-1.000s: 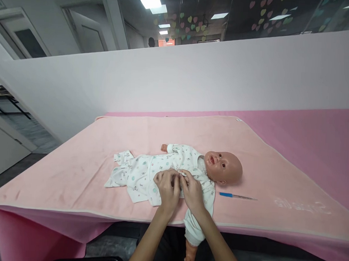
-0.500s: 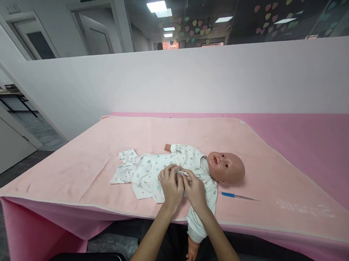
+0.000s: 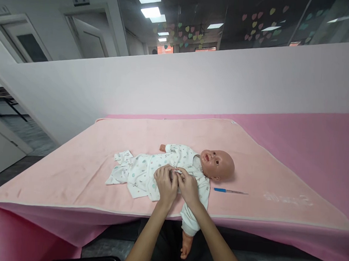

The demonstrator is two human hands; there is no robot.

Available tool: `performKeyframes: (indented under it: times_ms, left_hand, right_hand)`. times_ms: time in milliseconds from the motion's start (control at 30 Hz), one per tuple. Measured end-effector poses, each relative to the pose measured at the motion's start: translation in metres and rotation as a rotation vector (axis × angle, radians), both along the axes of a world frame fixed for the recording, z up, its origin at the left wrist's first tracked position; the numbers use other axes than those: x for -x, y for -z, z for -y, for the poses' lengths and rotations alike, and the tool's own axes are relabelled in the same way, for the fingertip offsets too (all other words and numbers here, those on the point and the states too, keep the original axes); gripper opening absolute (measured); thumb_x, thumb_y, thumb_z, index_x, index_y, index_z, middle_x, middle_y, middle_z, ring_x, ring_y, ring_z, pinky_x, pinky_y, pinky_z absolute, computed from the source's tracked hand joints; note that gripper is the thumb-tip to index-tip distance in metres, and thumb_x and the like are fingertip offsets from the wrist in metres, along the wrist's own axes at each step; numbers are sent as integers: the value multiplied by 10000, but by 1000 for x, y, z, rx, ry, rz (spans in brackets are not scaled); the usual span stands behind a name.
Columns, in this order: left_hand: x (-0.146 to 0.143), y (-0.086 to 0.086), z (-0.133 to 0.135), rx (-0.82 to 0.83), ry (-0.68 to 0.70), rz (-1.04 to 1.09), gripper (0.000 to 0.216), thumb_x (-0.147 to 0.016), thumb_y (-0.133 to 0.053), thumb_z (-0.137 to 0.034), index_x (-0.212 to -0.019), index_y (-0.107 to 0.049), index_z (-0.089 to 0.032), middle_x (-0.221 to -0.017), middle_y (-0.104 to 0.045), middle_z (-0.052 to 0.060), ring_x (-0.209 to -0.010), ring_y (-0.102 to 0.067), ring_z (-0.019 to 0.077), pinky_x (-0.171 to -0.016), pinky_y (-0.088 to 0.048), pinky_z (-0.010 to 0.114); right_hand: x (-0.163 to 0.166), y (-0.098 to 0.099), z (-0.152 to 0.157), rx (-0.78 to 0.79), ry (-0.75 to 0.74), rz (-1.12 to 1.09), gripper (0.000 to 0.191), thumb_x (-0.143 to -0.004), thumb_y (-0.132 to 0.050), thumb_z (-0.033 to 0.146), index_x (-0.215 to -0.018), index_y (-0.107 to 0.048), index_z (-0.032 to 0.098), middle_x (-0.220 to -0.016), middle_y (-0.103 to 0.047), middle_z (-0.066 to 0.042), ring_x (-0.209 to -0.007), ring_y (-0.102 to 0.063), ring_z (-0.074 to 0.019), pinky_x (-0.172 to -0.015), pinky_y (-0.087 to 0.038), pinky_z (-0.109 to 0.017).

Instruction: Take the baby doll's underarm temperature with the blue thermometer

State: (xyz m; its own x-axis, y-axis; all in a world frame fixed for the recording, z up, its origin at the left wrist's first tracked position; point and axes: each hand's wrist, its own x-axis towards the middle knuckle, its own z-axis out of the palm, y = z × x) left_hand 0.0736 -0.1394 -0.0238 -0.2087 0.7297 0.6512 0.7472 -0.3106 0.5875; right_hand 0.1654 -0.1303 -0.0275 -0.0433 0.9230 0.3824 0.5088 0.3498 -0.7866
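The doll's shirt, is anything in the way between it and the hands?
No, nothing I can see: the left hand and right hand both touch the doll's shirt. The blue-ended stick lies apart, near the doll's head.

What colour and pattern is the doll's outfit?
White, with scattered green spots and small dark prints; the outfit shows in the head view.

Peach blanket (image 3: 133, 134) over pink cloth (image 3: 318, 145), doll (image 3: 219, 164), stick (image 3: 225, 190)
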Motion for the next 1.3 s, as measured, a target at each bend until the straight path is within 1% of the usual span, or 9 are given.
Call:
performKeyframes:
  times_ms: [100,267,400,600,733,867,1067,1300]
  left_hand:
    - [0,0,2,-3,1,2,153,-861,-409,-225,-871,-560,-202,-853,-589,25,-859,-499,185,-818,-323,351]
    - [0,0,6,-40,-27,6,176,-863,-443,-250,-894,-614,-228,-822,-610,16,-834,-514,175,-817,-325,345]
    - [1,2,8,-74,-44,12,175,-853,-475,-243,-908,-641,-243,-816,-633,6,-829,-527,166,-822,-328,340]
    - [2,4,7,-140,-99,-31,164,-827,-514,-248,-878,-671,-248,-788,-642,17,-830,-521,179,-820,-326,355]
    - [1,1,8,-98,-105,-94,169,-839,-476,-235,-875,-640,-214,-838,-630,37,-861,-511,197,-819,-326,368]
    - [1,0,10,-52,-84,-163,144,-844,-447,-208,-856,-589,-186,-863,-612,40,-870,-507,190,-822,-327,360]
    - [3,1,13,-60,-73,-80,151,-856,-456,-249,-858,-598,-197,-831,-630,17,-852,-526,172,-830,-316,348]
    - [4,2,14,-114,-78,-84,158,-845,-489,-260,-867,-643,-235,-838,-672,0,-870,-536,174,-852,-299,362]
  right_hand:
    - [0,-1,0,-5,7,-9,310,-858,-366,319,-1008,-606,192,-804,-687,-54,-673,-619,-174,-611,-422,-239]
    - [-1,2,0,-10,12,6,318,-870,-358,346,-995,-600,183,-749,-674,-52,-647,-605,-179,-591,-407,-241]
    - [-1,6,-1,-24,31,38,317,-876,-356,360,-986,-594,183,-787,-674,-62,-698,-608,-186,-600,-397,-240]
    - [1,10,-3,-31,32,66,316,-881,-338,344,-969,-595,182,-774,-671,-61,-720,-613,-178,-607,-388,-229]
    - [2,11,-4,-44,26,101,327,-885,-324,333,-988,-596,183,-773,-675,-60,-714,-616,-179,-617,-388,-234]
    - [2,10,-3,-44,33,111,311,-875,-351,323,-986,-608,190,-783,-681,-57,-705,-614,-180,-621,-389,-239]
    - [0,10,-2,-57,28,59,305,-880,-364,340,-984,-611,194,-844,-683,-56,-743,-615,-174,-608,-389,-227]
    - [0,14,-3,-64,59,109,327,-891,-357,359,-976,-609,170,-783,-671,-67,-707,-605,-172,-582,-366,-222]
